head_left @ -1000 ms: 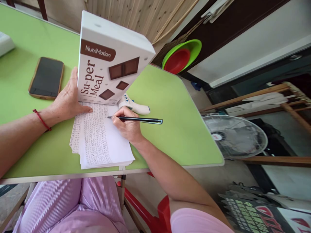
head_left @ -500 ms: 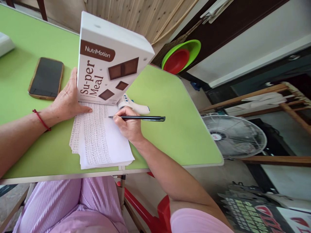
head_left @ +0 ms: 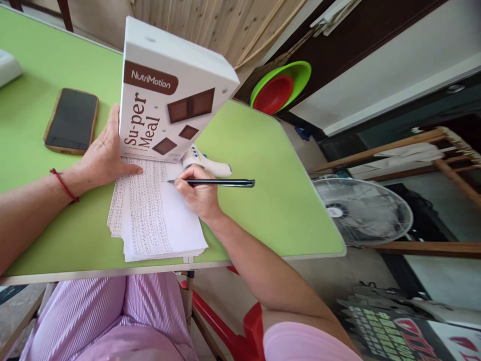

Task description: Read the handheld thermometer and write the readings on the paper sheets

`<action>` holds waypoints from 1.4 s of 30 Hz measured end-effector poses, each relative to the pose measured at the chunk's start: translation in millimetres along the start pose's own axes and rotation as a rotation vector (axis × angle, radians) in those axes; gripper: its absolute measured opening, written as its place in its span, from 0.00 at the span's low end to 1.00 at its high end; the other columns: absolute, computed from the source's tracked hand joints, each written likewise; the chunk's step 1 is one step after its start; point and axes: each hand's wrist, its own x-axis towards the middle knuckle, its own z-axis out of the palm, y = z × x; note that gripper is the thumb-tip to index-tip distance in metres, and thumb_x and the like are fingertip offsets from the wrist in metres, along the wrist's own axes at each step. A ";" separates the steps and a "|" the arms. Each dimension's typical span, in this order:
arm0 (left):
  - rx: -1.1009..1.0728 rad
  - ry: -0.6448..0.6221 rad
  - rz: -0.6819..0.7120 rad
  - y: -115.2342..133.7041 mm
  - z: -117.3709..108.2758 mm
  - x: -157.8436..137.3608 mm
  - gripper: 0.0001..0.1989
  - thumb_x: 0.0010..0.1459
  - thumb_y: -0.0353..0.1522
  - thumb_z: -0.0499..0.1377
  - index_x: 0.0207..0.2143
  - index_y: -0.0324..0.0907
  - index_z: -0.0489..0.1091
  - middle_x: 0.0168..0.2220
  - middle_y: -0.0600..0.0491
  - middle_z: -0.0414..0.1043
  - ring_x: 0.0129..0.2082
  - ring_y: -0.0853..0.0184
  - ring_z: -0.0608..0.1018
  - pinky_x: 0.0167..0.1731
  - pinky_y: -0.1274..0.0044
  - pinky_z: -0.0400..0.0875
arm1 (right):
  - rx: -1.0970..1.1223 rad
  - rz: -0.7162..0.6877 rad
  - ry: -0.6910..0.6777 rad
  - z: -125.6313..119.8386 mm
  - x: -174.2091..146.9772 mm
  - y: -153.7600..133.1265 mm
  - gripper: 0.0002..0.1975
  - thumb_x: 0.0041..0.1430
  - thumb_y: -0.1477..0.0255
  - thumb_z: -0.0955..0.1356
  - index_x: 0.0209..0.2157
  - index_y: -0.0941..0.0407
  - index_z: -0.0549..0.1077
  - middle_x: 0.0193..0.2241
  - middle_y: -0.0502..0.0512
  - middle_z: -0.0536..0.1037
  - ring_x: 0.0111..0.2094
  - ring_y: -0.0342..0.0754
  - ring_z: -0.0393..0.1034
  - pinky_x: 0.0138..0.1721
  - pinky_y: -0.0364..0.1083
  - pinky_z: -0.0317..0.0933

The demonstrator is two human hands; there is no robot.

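My right hand pinches a black pen, its tip on the top sheet of a stack of paper densely covered in handwriting. My left hand is spread, its thumb lying on the sheets and its fingers against the left side of a white box printed "NutriMotion Su-per Meal"; some fingertips are hidden behind the box. The box stands upright over the far end of the paper. Behind my right hand lies a white device with blue buttons, partly covered.
A smartphone lies left of the box on the green table. A white object sits at the table's left edge. Beyond the table are green and red basins and a fan. A red stool is below.
Almost nothing differs. The pen has shifted very slightly in my right hand; my left hand, the box and the paper stay put.
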 end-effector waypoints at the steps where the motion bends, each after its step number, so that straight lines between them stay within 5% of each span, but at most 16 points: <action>1: 0.002 0.006 -0.001 -1.2 0.4 0.1 0.66 0.46 0.41 0.76 0.78 0.47 0.42 0.80 0.42 0.43 0.79 0.35 0.49 0.79 0.48 0.48 | 0.005 -0.008 0.012 -0.1 0.0 0.7 0.08 0.52 0.66 0.68 0.23 0.51 0.66 0.19 0.46 0.68 0.22 0.42 0.58 0.25 0.45 0.58; 8: -0.004 0.021 0.023 -4.7 0.8 0.3 0.66 0.45 0.45 0.78 0.78 0.47 0.45 0.80 0.44 0.43 0.79 0.34 0.48 0.79 0.47 0.48 | 0.013 0.001 0.016 -0.6 0.9 2.9 0.08 0.53 0.65 0.68 0.23 0.51 0.65 0.20 0.45 0.68 0.23 0.43 0.58 0.27 0.45 0.60; 15: -0.023 -0.010 0.009 2.4 -0.5 0.2 0.70 0.47 0.47 0.76 0.80 0.51 0.34 0.81 0.49 0.41 0.81 0.38 0.43 0.80 0.47 0.43 | -0.035 0.001 0.013 -0.8 -0.7 3.0 0.08 0.53 0.67 0.68 0.24 0.51 0.66 0.20 0.46 0.67 0.24 0.43 0.58 0.27 0.45 0.60; 42: -0.018 0.009 0.027 -6.0 1.7 -0.9 0.68 0.47 0.44 0.77 0.80 0.49 0.40 0.81 0.45 0.39 0.79 0.33 0.47 0.79 0.45 0.47 | -0.022 -0.048 0.014 0.7 0.6 2.9 0.09 0.54 0.68 0.69 0.23 0.51 0.67 0.19 0.46 0.68 0.23 0.43 0.58 0.27 0.45 0.59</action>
